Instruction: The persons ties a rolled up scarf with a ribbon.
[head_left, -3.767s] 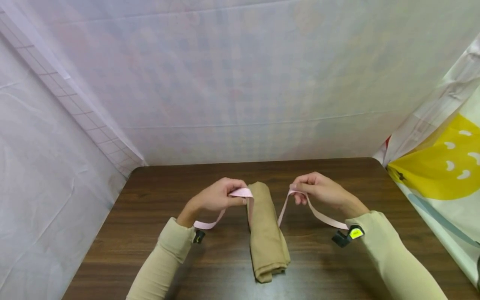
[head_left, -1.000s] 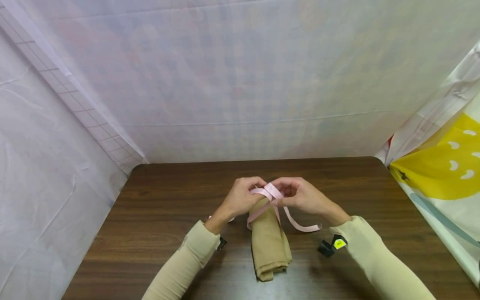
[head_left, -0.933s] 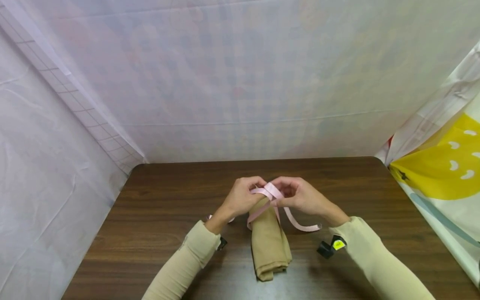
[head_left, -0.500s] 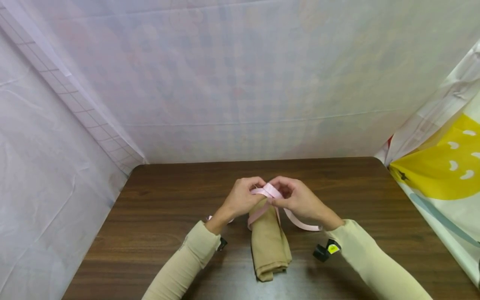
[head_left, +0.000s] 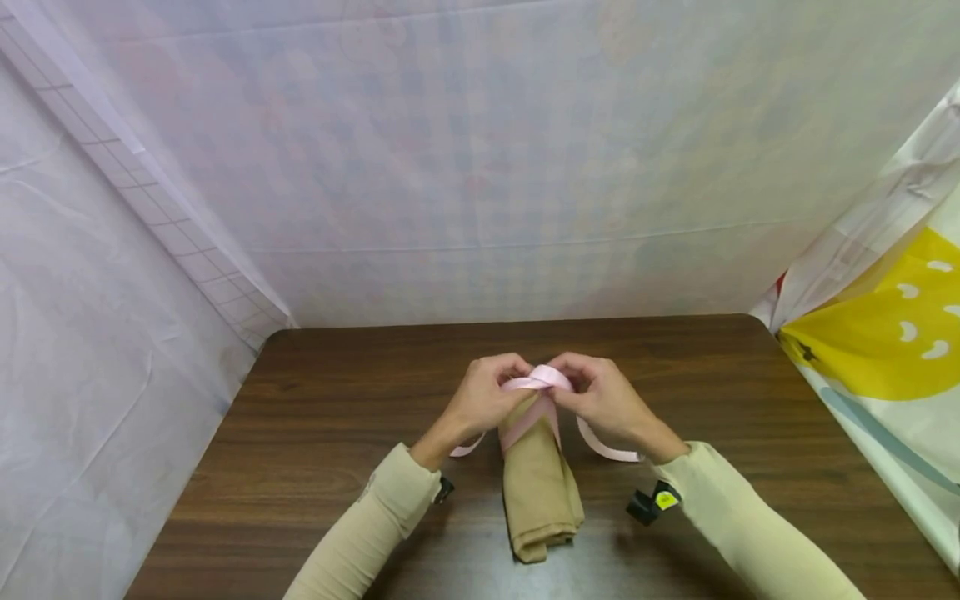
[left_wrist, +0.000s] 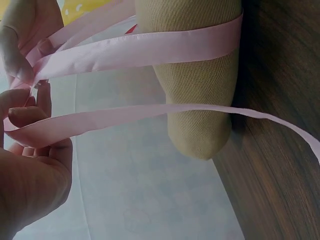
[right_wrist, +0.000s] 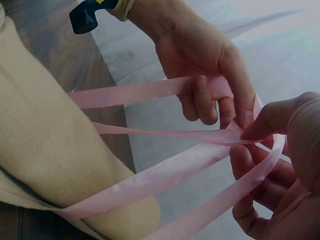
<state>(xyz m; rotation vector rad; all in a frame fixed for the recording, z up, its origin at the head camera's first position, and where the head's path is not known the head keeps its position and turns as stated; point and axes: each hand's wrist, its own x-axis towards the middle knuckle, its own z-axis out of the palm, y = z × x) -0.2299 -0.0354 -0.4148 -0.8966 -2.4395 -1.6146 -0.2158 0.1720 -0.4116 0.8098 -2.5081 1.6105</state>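
Observation:
A rolled tan cloth [head_left: 538, 492] lies lengthwise on the table, with a pink ribbon [head_left: 519, 427] passing round its far part. Above the roll the ribbon's two ends cross in a loop between both hands. My left hand [head_left: 483, 398] pinches the ribbon from the left side, fingers curled. From the right, my right hand [head_left: 603, 402] pinches it too, thumb and fingertips close to the left hand's. In the right wrist view the ribbon [right_wrist: 150, 185] runs from the cloth [right_wrist: 55, 130] up to the meeting fingertips. Loose ribbon tails hang below each hand.
The dark wood table [head_left: 337, 467] ends at a pale curtain [head_left: 480, 167] along the back. White sheeting [head_left: 97, 375] hangs at the left, and a yellow patterned cloth [head_left: 892, 333] at the right. A black wrist camera [head_left: 651, 502] sits below the right cuff.
The hands have come in from either side of the roll and met above it, crossing the ribbon. Over the last second the right hand has shifted slightly and the crossed loop has become rounder.

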